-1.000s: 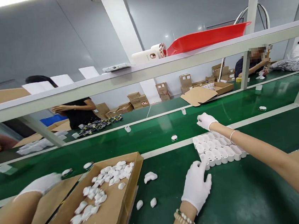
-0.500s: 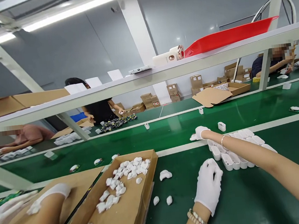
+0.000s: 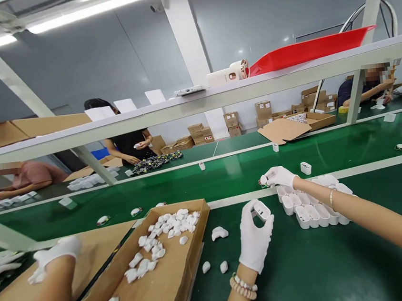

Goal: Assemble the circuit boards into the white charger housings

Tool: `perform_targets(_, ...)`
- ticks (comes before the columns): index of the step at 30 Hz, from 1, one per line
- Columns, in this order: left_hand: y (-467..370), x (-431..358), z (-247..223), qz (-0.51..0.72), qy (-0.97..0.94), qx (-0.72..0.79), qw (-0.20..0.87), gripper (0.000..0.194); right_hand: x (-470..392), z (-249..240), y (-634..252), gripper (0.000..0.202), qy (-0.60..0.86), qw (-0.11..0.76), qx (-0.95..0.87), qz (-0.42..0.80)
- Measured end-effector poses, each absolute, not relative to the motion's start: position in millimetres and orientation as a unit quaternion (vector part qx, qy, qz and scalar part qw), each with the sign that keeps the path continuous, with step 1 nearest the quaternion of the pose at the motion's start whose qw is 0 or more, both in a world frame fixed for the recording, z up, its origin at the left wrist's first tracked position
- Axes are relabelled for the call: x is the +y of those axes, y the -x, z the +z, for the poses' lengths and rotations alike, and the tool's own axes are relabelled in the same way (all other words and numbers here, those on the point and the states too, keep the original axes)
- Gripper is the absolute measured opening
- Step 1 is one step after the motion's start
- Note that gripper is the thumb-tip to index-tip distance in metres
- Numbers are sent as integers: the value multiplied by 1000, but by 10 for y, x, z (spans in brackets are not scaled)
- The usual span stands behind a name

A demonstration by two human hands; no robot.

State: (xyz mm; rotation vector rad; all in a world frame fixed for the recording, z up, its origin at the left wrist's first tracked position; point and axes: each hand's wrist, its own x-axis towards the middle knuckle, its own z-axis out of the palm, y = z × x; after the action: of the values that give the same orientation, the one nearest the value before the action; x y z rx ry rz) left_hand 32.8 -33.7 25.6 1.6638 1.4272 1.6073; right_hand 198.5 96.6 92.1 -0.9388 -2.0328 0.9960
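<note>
My left hand (image 3: 256, 240), gloved in white with a beaded bracelet at the wrist, grips a small white oval case (image 3: 262, 210) between thumb and fingers above the green table. Farther back, by the white strip along the belt, my right hand (image 3: 280, 178) pinches a small white part with a circuit board (image 3: 263, 181). Rows of open white cases (image 3: 311, 213) stand below my right wrist. Loose white pieces (image 3: 220, 233) lie on the table left of my left hand.
A cardboard tray (image 3: 180, 296) of white pieces stands at left. Beside it is another person's gloved hand (image 3: 56, 255). The green belt (image 3: 232, 173) carries scattered parts; a white shelf (image 3: 276, 82) crosses above.
My left hand has moved left and up, and a white case now shows in its grip. My right hand has shifted slightly right, with the circuit board part now visible in its fingers.
</note>
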Motion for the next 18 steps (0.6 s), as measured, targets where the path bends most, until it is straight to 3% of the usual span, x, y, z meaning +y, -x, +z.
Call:
perform_targets(8,-265,-418,383,578,-666,461,99,44,138,1118,-2257,31,278,412,-737,459)
perform_targets(12,-239,-490,461,543,-727,421,3,47,-196,1204,-2297,19,267,413,-794,358)
perform_targets(18,-224,-559,539,508,-749,424,-26,47,-237,1162,-2294,25,227,408,-848,251)
